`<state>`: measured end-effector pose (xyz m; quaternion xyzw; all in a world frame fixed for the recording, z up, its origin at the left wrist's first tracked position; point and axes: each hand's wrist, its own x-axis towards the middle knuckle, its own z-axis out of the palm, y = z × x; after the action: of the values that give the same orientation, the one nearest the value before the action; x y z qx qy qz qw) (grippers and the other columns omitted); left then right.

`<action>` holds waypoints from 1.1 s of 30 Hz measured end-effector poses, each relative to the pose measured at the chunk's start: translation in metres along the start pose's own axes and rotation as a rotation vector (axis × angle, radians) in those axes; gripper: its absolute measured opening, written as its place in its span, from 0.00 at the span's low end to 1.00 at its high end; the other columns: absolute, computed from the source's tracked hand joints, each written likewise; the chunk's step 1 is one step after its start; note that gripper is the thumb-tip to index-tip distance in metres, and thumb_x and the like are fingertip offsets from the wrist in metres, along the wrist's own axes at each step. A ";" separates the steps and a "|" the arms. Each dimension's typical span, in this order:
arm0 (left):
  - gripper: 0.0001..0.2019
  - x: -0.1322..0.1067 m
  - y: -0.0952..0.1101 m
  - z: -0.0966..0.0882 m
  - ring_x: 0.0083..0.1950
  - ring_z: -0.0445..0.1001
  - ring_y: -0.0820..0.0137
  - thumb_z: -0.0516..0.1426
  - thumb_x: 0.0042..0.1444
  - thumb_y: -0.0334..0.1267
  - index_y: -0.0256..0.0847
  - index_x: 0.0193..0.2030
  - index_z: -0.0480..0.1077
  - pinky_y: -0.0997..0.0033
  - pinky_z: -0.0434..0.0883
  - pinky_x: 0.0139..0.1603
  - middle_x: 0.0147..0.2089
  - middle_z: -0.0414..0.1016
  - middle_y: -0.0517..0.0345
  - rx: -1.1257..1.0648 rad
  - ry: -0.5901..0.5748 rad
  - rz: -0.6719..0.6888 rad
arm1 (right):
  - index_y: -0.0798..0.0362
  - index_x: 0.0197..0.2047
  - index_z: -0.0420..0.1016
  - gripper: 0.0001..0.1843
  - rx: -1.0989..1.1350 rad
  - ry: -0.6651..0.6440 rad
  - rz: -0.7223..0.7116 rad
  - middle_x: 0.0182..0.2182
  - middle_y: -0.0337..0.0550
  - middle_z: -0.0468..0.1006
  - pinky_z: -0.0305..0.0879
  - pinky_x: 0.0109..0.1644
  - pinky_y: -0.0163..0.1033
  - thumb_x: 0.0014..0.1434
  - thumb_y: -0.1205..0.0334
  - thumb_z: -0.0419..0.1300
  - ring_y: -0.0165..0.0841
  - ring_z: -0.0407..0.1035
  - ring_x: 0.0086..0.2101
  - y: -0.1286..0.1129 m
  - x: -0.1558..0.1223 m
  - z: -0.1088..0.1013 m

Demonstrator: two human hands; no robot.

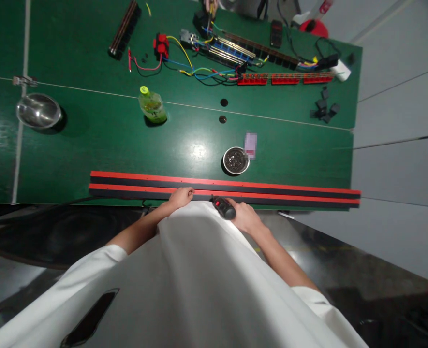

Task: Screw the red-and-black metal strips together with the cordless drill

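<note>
My right hand [245, 216] grips a black electric screwdriver [225, 208] with a red mark on its body, held at the table's near edge against my white shirt. Its tip points toward two long red and black rails [272, 188] lying side by side along that edge. Over the nearer rail, my left hand [183, 196] has its fingers curled together; whatever they may pinch is too small to make out. Beyond the rails stands a round white-rimmed bowl [235, 160] full of small dark pieces, probably screws.
The green table [101, 140] carries a metal bowl [39, 111], a green-capped bottle [153, 106] and small black blocks [322, 106]. Wired red strips [285, 79] lie at the far side, where another person's hand [211, 6] shows. A pale cabinet [398, 116] borders the right.
</note>
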<state>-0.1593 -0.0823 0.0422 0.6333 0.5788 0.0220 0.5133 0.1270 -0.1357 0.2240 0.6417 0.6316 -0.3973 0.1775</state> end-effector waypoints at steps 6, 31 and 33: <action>0.06 0.001 0.017 0.017 0.40 0.81 0.55 0.63 0.57 0.35 0.46 0.38 0.83 0.63 0.70 0.44 0.41 0.86 0.46 0.074 -0.102 0.052 | 0.49 0.67 0.77 0.30 0.056 0.009 0.042 0.44 0.57 0.88 0.71 0.49 0.44 0.65 0.47 0.66 0.53 0.83 0.44 -0.003 0.009 -0.005; 0.12 0.011 0.031 0.040 0.46 0.81 0.60 0.54 0.66 0.39 0.44 0.43 0.81 0.67 0.71 0.46 0.46 0.85 0.47 0.299 -0.228 -0.012 | 0.52 0.45 0.87 0.21 0.025 -0.110 0.166 0.44 0.60 0.87 0.70 0.41 0.39 0.67 0.44 0.61 0.51 0.83 0.45 0.002 0.013 0.001; 0.12 0.011 0.032 0.038 0.45 0.81 0.60 0.54 0.66 0.38 0.44 0.43 0.81 0.67 0.70 0.44 0.46 0.85 0.47 0.302 -0.238 -0.011 | 0.52 0.46 0.87 0.20 0.031 -0.104 0.173 0.44 0.60 0.87 0.69 0.40 0.39 0.67 0.45 0.61 0.51 0.83 0.45 0.001 0.013 0.000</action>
<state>-0.1091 -0.0915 0.0395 0.6980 0.5142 -0.1428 0.4775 0.1261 -0.1273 0.2144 0.6751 0.5575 -0.4229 0.2337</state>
